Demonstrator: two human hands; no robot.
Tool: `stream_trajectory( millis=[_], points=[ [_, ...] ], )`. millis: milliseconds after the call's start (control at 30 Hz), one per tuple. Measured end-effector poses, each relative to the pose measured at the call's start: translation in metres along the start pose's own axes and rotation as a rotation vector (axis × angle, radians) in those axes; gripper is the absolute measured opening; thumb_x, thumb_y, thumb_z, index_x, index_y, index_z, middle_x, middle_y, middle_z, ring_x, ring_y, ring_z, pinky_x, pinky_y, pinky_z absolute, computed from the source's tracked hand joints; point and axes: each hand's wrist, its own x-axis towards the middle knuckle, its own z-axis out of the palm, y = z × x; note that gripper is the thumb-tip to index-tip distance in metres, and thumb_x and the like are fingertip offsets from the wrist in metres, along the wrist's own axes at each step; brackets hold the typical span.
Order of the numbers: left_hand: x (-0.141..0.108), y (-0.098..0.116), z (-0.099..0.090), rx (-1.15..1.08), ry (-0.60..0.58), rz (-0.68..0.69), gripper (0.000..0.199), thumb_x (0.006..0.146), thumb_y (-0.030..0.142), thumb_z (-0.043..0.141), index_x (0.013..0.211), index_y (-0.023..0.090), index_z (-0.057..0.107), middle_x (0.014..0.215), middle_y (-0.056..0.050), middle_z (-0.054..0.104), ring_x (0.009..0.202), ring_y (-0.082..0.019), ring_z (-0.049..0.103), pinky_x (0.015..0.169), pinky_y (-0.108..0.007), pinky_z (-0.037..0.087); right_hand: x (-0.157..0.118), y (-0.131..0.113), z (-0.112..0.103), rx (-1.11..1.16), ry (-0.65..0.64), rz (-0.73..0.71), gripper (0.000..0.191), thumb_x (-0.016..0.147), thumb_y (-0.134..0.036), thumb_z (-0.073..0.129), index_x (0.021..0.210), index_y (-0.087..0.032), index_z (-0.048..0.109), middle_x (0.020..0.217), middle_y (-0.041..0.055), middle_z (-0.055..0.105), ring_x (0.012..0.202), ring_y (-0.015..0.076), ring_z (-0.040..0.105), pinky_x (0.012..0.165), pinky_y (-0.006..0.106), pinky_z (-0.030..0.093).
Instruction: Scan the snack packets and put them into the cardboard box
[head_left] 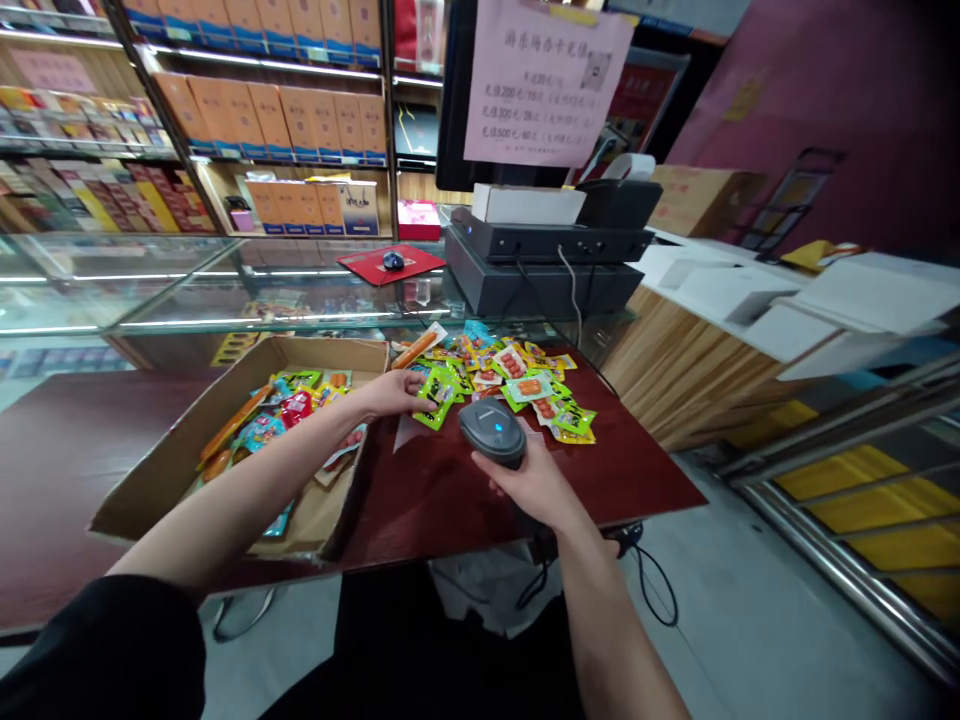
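Observation:
My right hand [529, 480] is wrapped round a dark grey handheld scanner [493, 430] with a small blue light, held over the dark red table [450, 500]. Just left of it, my left hand [395, 393] has its fingers closed at the edge of a green snack packet [437, 397]. Beyond both hands lies a loose pile of small colourful snack packets [529, 387]. A shallow cardboard box [142, 490] stands under my left forearm and holds more packets and long orange snacks.
Behind the table is a glass counter [292, 290] with a red mouse pad [367, 265], a mouse [393, 260] and a black cash drawer [540, 285]. A monitor with a pink notice [544, 90] rises there. White open boxes [720, 280] stand at the right.

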Motion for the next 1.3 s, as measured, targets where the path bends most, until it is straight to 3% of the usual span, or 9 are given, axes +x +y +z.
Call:
stream_trajectory(
  millis=[200,400,633,833,967,1133,1300],
  points=[
    [-0.032,0.014,-0.006,0.15,0.03,0.019,0.039,0.06,0.043,0.077,0.085,0.014,0.069,0.071,-0.001,0.065,0.066,-0.013,0.057,0.061,-0.023,0.043,0.002,-0.009,0.017,-0.036,-0.014,-0.054,0.032,0.076,-0.04,0.069,0.1,-0.019,0.067,0.064,0.0045,0.068,0.062,0.0227,0.066,0.054,0.03,0.052],
    [-0.034,0.019,-0.014,0.229,0.122,0.037,0.037,0.065,0.039,0.069,0.092,0.014,0.074,0.074,0.0,0.068,0.067,-0.014,0.058,0.064,-0.023,0.043,-0.003,-0.013,0.02,-0.05,-0.019,-0.061,0.038,0.076,-0.039,0.069,0.106,-0.016,0.067,0.07,0.0057,0.071,0.072,0.0242,0.069,0.06,0.032,0.054],
    [-0.031,0.013,-0.016,0.293,0.202,0.027,0.026,0.062,0.034,0.068,0.079,0.015,0.075,0.061,0.002,0.063,0.061,-0.015,0.057,0.058,-0.023,0.043,-0.003,-0.012,0.019,-0.08,-0.016,-0.073,0.036,0.076,-0.039,0.069,0.104,-0.017,0.068,0.072,0.0068,0.073,0.072,0.0246,0.07,0.061,0.033,0.054],
    [-0.029,0.012,-0.017,0.259,0.149,0.025,0.036,0.062,0.037,0.071,0.09,0.015,0.076,0.07,0.0,0.068,0.067,-0.015,0.059,0.063,-0.023,0.044,-0.004,-0.009,0.019,-0.077,-0.018,-0.059,0.038,0.075,-0.04,0.069,0.105,-0.018,0.067,0.07,0.005,0.072,0.063,0.022,0.068,0.056,0.03,0.052],
    [-0.031,0.019,-0.022,0.234,0.183,0.035,0.042,0.062,0.036,0.073,0.097,0.014,0.075,0.076,-0.001,0.07,0.067,-0.014,0.058,0.064,-0.023,0.044,-0.003,-0.007,0.02,-0.058,-0.056,-0.008,0.035,0.076,-0.041,0.068,0.101,-0.017,0.065,0.067,0.0039,0.07,0.051,0.018,0.064,0.052,0.029,0.051],
    [-0.061,0.037,-0.054,0.176,0.222,0.053,0.041,0.063,0.038,0.074,0.097,0.015,0.075,0.08,-0.002,0.073,0.068,-0.014,0.061,0.065,-0.024,0.046,0.002,-0.009,0.024,-0.038,-0.107,-0.009,0.036,0.077,-0.044,0.067,0.098,-0.015,0.064,0.062,0.0028,0.067,0.05,0.0173,0.062,0.05,0.027,0.049],
    [-0.115,0.04,-0.101,0.277,0.462,-0.007,0.044,0.061,0.041,0.077,0.097,0.017,0.076,0.084,-0.005,0.074,0.072,-0.015,0.064,0.07,-0.025,0.048,0.011,-0.01,0.037,-0.009,-0.162,-0.047,0.035,0.077,-0.043,0.068,0.098,-0.015,0.064,0.062,0.0018,0.067,0.048,0.0155,0.06,0.049,0.026,0.048]
  ],
)
